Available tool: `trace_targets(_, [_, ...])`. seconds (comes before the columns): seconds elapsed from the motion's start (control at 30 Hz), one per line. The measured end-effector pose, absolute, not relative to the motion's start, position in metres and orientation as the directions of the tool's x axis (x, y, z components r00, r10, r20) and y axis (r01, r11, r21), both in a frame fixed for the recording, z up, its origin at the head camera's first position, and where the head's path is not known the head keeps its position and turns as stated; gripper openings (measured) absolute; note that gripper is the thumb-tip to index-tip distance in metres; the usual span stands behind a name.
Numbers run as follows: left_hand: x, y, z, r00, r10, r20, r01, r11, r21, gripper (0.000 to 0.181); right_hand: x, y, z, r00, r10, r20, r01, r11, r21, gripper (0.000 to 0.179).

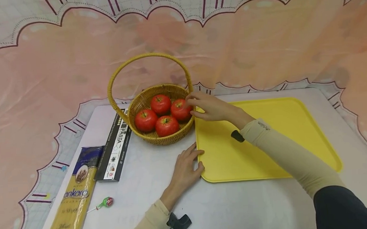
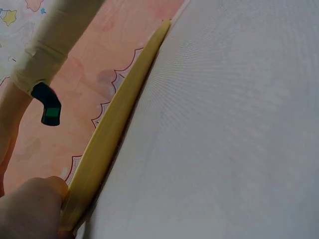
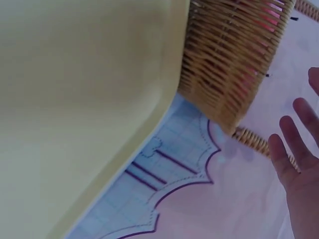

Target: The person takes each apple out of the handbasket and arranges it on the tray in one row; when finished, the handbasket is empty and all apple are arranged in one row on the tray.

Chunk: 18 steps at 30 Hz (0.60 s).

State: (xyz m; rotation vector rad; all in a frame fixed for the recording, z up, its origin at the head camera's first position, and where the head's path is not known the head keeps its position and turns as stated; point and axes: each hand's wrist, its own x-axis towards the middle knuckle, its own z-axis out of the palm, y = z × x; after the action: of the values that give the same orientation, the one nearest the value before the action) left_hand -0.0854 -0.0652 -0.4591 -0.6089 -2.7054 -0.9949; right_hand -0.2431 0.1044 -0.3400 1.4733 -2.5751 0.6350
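Note:
My left hand is at the near left edge of a yellow tray, with a finger and the thumb touching its rim. In the left wrist view the left hand appears against the edge of the tray. Above the far left corner of the tray hovers my right hand, its fingers spread toward the right side of a wicker basket. Several red apples lie in that basket. The right wrist view shows the right hand holding nothing, beside the basket's handle.
Left of the basket lies a black pasta box. A yellow and blue pasta packet is at the white table's left side, and a lollipop lies beside it. Behind the table hangs a patterned pink cloth.

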Motion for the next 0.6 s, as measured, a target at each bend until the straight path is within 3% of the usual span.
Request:
trace_targets(0.3, [-0.084,-0.069,-0.457,-0.898,0.306,0.316,0.438,0.685,0.582,0.033,-0.256,0.07,-0.336,-0.485,-0.843,0.231,-0.866,0.428,-0.259,0.03])
trace_targets(0.6, [-0.084,-0.069,-0.457,-0.905,0.322,0.277,0.425,0.682,0.595,0.033,-0.264,0.062,-0.34,-0.511,-0.851,0.126,-0.844,0.468,-0.26,0.032])
